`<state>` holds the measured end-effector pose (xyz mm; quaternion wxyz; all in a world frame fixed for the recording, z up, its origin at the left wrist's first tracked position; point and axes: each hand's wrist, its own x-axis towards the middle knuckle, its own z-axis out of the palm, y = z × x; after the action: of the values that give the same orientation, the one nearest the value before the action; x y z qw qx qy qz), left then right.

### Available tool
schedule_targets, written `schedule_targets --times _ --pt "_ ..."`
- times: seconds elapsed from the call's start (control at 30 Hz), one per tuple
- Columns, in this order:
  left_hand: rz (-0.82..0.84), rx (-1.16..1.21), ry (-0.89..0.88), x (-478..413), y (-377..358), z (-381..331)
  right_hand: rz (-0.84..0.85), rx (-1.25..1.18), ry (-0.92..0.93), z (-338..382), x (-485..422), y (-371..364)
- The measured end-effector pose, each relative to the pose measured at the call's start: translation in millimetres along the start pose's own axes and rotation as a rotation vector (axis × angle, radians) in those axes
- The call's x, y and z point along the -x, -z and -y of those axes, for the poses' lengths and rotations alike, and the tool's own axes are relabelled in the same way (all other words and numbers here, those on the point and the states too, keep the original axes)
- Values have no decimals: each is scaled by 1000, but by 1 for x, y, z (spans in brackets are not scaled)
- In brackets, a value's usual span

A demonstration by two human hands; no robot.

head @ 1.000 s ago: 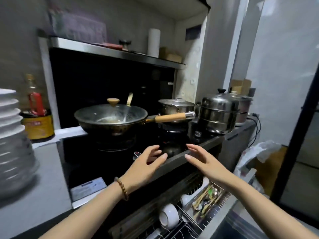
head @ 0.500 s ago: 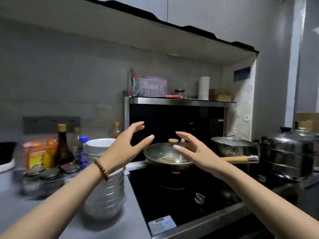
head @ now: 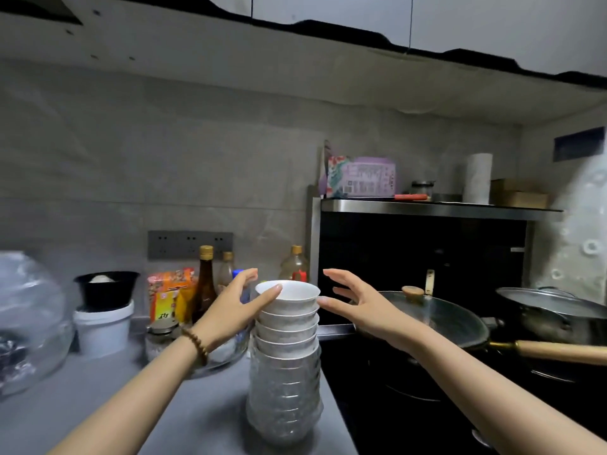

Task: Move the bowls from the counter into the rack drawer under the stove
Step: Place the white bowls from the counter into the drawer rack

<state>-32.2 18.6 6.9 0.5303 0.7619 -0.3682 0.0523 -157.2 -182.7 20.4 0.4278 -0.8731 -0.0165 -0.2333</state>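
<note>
Two wide grips flank the tall white ceramic bowl stack (head: 285, 339): left hand (head: 230, 310), right hand (head: 364, 307).
Dark glass-lidded wok (head: 443, 318) crowds the right; earlier both hands hovered before it.

Two hands (head: 230, 311), one bowl stack (head: 286, 353), three gold-capped bottles (head: 205, 284).

Glossy white ceramic bowls (head: 287, 318) top clear glass ones on a matt grey counter (head: 138, 399); the wok handle (head: 558, 351) is wood.
</note>
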Motion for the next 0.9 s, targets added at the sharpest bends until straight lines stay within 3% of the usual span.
schedule_targets --times 0.43,0.8,0.9 --pt "92 90 75 -12 -18 33 18 -38 -39 -28 -33 -29" --pt "70 184 67 -15 -23 34 -41 -76 -21 -29 -36 -38" --pt "35 106 41 -18 -20 36 -71 -86 1 -23 -36 -38"
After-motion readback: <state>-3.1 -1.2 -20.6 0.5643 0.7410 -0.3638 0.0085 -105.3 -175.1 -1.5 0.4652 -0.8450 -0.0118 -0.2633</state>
